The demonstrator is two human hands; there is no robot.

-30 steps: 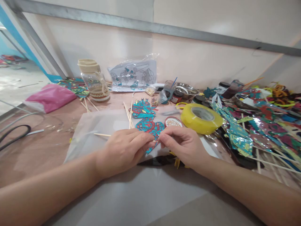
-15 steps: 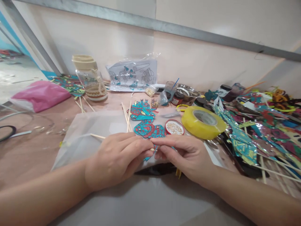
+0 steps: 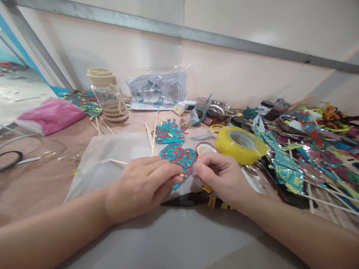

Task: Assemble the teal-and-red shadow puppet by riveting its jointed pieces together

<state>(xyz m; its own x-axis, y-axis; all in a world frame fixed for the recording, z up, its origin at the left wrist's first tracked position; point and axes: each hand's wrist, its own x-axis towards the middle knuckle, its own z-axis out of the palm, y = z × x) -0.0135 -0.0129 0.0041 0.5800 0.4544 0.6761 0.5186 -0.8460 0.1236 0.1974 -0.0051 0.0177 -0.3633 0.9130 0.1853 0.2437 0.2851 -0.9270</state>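
My left hand [image 3: 147, 183] is closed around a thin wooden stick [image 3: 117, 162]. One end sticks out behind the hand, and a pale tip shows by the fingertips. Thumb and forefinger of my right hand [image 3: 217, 173] are pinched together a short way to the right; what they hold, if anything, is too small to make out. Behind the hands lies a turquoise and red cut-out puppet figure [image 3: 179, 155] with small round fasteners. A round red-rimmed lid [image 3: 206, 147] of tiny gold pieces is just beyond my right hand. Below the hands lies a dark piece with yellow parts [image 3: 186, 200].
A yellow tape roll [image 3: 240, 144] stands right of the lid. Piled cut-outs and sticks [image 3: 314, 149] cover the right side. At the back are a glass bottle [image 3: 108, 95], a bagged drawing [image 3: 158, 89] and paint jars [image 3: 210, 117]. A pink bag [image 3: 52, 116] lies left.
My right hand has drawn back from the stick's tip, opening a gap between the hands, and its fingers have curled into a pinch. My left hand has barely moved.
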